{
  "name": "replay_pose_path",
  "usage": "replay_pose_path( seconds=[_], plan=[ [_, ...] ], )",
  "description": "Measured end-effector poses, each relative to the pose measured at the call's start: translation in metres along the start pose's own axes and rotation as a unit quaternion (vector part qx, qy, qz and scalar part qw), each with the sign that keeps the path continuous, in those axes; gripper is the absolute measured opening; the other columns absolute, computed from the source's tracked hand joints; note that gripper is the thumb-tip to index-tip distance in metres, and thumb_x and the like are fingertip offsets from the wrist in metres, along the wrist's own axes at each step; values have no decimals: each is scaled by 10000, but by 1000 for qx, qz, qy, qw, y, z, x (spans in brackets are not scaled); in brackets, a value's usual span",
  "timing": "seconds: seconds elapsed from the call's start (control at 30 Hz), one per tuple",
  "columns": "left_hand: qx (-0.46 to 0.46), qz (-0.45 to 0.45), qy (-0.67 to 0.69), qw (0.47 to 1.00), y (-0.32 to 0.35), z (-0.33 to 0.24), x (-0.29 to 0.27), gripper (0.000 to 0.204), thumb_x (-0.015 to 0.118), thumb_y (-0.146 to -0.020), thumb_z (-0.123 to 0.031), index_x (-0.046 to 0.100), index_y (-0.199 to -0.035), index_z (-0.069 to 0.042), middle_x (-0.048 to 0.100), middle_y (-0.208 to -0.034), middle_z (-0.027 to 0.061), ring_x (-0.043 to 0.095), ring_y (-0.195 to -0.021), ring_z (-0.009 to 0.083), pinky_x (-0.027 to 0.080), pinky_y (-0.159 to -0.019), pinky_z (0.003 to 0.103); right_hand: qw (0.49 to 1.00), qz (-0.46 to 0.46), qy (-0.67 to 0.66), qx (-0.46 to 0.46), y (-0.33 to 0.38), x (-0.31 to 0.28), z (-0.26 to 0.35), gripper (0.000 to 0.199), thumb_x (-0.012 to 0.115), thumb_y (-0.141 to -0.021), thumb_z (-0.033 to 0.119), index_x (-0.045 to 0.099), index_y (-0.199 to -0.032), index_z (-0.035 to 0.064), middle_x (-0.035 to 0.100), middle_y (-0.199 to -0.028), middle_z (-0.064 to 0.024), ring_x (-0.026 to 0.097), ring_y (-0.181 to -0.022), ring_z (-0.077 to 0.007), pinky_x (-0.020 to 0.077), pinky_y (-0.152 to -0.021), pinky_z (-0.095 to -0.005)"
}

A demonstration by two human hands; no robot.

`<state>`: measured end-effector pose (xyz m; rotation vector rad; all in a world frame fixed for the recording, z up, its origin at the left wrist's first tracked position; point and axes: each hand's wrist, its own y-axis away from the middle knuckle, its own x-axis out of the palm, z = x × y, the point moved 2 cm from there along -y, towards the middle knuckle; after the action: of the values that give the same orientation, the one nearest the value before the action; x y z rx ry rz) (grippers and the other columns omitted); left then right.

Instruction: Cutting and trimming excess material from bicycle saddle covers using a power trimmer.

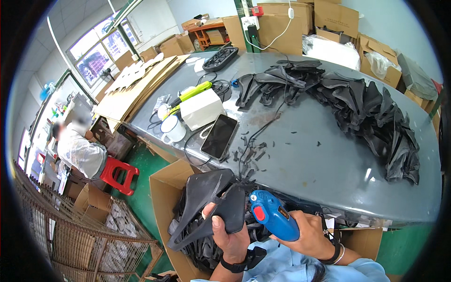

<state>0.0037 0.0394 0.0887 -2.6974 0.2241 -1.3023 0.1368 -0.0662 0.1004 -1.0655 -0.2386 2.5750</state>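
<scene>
My left hand [231, 242] grips a black bicycle saddle shell [199, 195] from below, its fingers coming up through the shell's central slot. In my right hand [307, 238] is a blue handheld power tool [278, 220] with a red button. The tool's head lies close beside the shell's right edge; I cannot tell whether they touch. Under both hands stands an open cardboard box [159, 199] with many similar black shells [190, 256] heaped in it. Small black scraps [253, 152] are scattered on the grey table [305, 169] just beyond.
A long curved pile of black saddle shells [361, 105] covers the table's far right side. A phone [220, 136], white mug [173, 128], white box [202, 109] and yellow-green tool [192, 94] lie left. Black cable [265, 127] crosses the tabletop. A person [82, 148] sits far left.
</scene>
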Motion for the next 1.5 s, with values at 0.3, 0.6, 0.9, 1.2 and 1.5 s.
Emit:
replay_pose_path(
  seconds=[0.3,0.6,0.9,1.2,1.5],
  plan=[
    [-72,-4,-168,983,-24,-36,0,407,582,-760,-239,515,-1038,51,572,-993,155,572,-951,231,453,-871,327,998,-4,36,-48,0,-1,-7,504,810,-640,270,535,-943,-24,622,-709,-127,623,-569,-288,486,-564,-345],
    [-154,33,-239,958,-32,-64,20,332,545,-758,-107,538,-1048,54,586,-965,126,592,-855,162,490,-776,257,994,-5,80,-80,7,4,-11,490,759,-593,128,507,-983,-28,568,-650,-101,579,-559,-259,426,-547,-339],
    [-208,73,-338,915,-32,-45,14,211,560,-814,-52,582,-1015,7,602,-884,34,550,-781,85,442,-702,207,993,-5,81,-91,7,9,-11,481,754,-587,132,517,-978,-17,570,-659,-98,573,-557,-253,422,-549,-339],
    [-136,-255,-128,949,-57,-19,-165,303,600,-866,-169,496,-1126,-54,587,-1069,52,602,-886,187,506,-753,335,995,-17,98,15,6,8,-22,493,800,-641,250,485,-941,19,575,-701,-163,577,-615,-356,440,-550,-415],
    [-138,-478,-169,851,-7,7,-369,332,492,-871,-63,433,-1194,-23,556,-1054,158,599,-910,285,539,-744,384,996,45,62,52,4,26,-24,492,803,-629,207,476,-938,9,578,-715,-187,598,-642,-367,457,-572,-401]
  ],
)
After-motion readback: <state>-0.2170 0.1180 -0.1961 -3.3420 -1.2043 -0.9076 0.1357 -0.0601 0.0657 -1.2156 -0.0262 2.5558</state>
